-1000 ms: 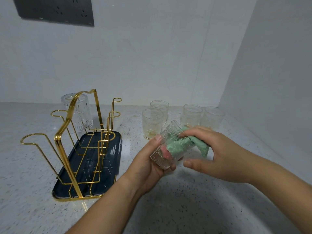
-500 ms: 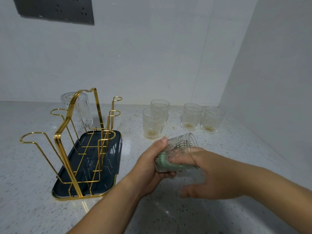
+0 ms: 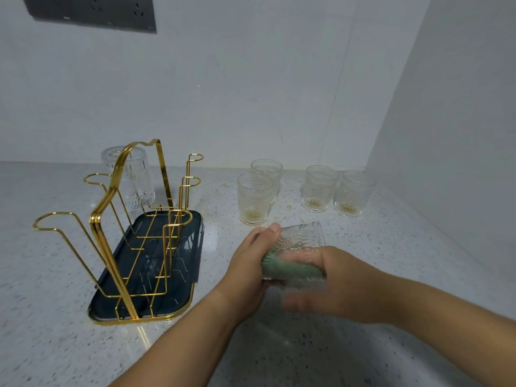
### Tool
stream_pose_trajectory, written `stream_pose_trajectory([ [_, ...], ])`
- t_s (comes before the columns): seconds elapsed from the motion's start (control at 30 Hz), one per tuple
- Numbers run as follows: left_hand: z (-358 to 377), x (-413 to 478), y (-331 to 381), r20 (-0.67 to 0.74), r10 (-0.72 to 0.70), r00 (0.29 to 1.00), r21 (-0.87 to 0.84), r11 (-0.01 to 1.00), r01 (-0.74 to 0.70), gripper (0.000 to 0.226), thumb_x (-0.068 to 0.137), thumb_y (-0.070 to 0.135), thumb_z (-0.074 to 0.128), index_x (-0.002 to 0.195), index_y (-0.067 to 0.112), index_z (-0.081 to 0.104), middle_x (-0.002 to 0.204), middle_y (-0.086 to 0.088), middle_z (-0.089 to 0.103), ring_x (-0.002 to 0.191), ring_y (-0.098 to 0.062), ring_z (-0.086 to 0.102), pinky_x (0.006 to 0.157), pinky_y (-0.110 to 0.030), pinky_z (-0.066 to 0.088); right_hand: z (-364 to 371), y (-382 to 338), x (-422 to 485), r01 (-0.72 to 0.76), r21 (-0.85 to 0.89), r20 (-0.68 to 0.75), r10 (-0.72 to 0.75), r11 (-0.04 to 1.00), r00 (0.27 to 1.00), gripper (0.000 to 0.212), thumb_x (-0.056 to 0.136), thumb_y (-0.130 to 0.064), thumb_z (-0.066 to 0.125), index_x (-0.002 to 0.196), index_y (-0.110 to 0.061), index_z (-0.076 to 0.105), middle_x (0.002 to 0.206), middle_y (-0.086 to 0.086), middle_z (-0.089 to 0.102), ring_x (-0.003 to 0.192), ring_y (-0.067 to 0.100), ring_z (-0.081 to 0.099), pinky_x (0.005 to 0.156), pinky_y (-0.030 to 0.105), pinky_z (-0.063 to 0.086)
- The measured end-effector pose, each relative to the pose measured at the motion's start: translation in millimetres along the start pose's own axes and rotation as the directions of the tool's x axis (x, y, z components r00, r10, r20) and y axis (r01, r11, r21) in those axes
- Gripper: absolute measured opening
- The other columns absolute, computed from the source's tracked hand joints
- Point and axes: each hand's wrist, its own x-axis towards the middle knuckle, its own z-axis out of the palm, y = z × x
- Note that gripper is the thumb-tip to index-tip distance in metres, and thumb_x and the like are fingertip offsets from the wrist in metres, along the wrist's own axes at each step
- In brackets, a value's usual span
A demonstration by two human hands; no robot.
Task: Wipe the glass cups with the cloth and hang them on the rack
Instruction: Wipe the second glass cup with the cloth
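Observation:
My left hand (image 3: 248,272) grips a ribbed glass cup (image 3: 303,238) by its base, tilted on its side above the counter. The green cloth (image 3: 290,268) is stuffed inside the cup. Fingers of my right hand (image 3: 343,286) reach into the cup's mouth and hold the cloth; the hand is blurred. A gold wire rack (image 3: 122,219) on a dark tray (image 3: 184,305) stands to the left. One cup (image 3: 131,177) hangs upside down on the rack's far prong. Several upright cups (image 3: 254,198) stand behind my hands.
Two more cups (image 3: 319,188) stand at the back right near the side wall (image 3: 452,135). The speckled white counter (image 3: 363,344) runs to the back wall. A dark socket plate (image 3: 92,12) is mounted at the upper left.
The cloth has gone deeper into the cup and my right hand has dropped lower with it. The cup has tilted so its mouth points right. The view has barely shifted.

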Motion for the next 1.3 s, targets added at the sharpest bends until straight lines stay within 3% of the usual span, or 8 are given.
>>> stream_pose_trajectory([
  [0.17,-7,2,9,0.121,-0.173,0.978,-0.012,0.984,0.176,0.048,0.080,0.056,0.063,0.088,0.014,0.083,0.090,-0.014,0.073,0.075,-0.031,0.066,0.068,-0.039,0.049,-4,11,7,0.125,-0.624,0.040,-0.129,0.771,0.991,0.034,0.098,-0.055,0.054,0.131,-0.045,0.059,0.128,-0.024,0.062,0.124,-0.002,0.052,0.120,0.030,0.021],
  [0.3,-8,-1,12,0.157,-0.161,0.974,0.002,0.987,0.163,0.068,0.094,0.066,0.046,0.110,0.011,0.082,0.120,-0.025,0.072,0.103,-0.045,0.064,0.097,-0.066,0.049,6,20,7,0.123,-0.420,-0.143,-0.199,0.899,0.970,0.023,0.102,-0.033,0.056,0.114,-0.026,0.075,0.106,-0.013,0.074,0.101,0.005,0.067,0.093,0.027,0.049],
  [0.43,-4,-3,7,0.205,-0.036,0.978,0.048,0.999,0.027,0.078,0.084,0.069,0.065,0.125,0.003,0.068,0.095,-0.020,0.063,0.058,-0.023,0.058,0.047,-0.031,0.046,6,8,-1,0.018,0.103,-0.222,0.006,0.994,0.975,0.032,0.108,-0.023,0.049,0.099,-0.013,0.078,0.095,0.001,0.080,0.095,0.015,0.075,0.094,0.029,0.053],
  [0.6,0,-8,0,0.102,0.214,0.972,0.201,0.952,-0.230,0.046,0.081,0.063,0.061,0.102,0.023,0.056,0.089,-0.013,0.058,0.066,-0.026,0.048,0.053,-0.032,0.034,6,0,-1,-0.076,0.571,-0.144,0.191,0.818,0.971,0.034,0.106,-0.028,0.049,0.113,-0.006,0.074,0.113,0.016,0.076,0.111,0.030,0.071,0.105,0.045,0.050],
  [0.77,-2,-3,3,-0.019,-0.031,0.999,0.074,0.997,0.032,0.072,0.068,0.079,0.070,0.080,0.008,0.069,0.079,-0.031,0.061,0.070,-0.031,0.056,0.067,-0.038,0.042,19,3,-2,0.083,-0.081,-0.115,-0.092,0.993,0.989,0.024,0.098,-0.035,0.066,0.121,-0.027,0.068,0.120,-0.008,0.071,0.117,0.013,0.065,0.109,0.047,0.045],
  [0.93,-8,-2,7,0.062,-0.235,0.970,-0.004,0.972,0.236,0.058,0.097,0.061,0.046,0.067,0.016,0.068,0.049,0.000,0.050,0.032,-0.012,0.038,0.037,-0.012,0.018,-3,6,4,0.136,-0.710,0.061,-0.132,0.691,0.989,0.053,0.092,-0.070,0.045,0.142,-0.051,0.043,0.145,-0.030,0.049,0.138,-0.010,0.038,0.125,0.033,-0.009],
  [1.17,-7,-1,4,0.217,-0.124,0.968,0.032,0.992,0.119,0.078,0.092,0.072,0.049,0.119,0.002,0.073,0.088,-0.021,0.063,0.063,-0.024,0.054,0.053,-0.030,0.042,8,17,2,0.056,-0.085,-0.221,-0.073,0.995,0.972,0.022,0.104,-0.022,0.057,0.111,-0.019,0.077,0.105,-0.011,0.078,0.101,0.004,0.071,0.096,0.024,0.052],
  [1.3,-1,-5,0,0.136,0.160,0.978,0.175,0.968,-0.182,0.068,0.081,0.068,0.068,0.123,0.015,0.060,0.106,-0.022,0.065,0.075,-0.028,0.058,0.054,-0.034,0.043,3,-2,-3,-0.005,0.466,-0.223,0.123,0.885,0.967,0.036,0.105,-0.024,0.048,0.101,-0.002,0.076,0.102,0.024,0.076,0.098,0.028,0.075,0.086,0.022,0.054],
])
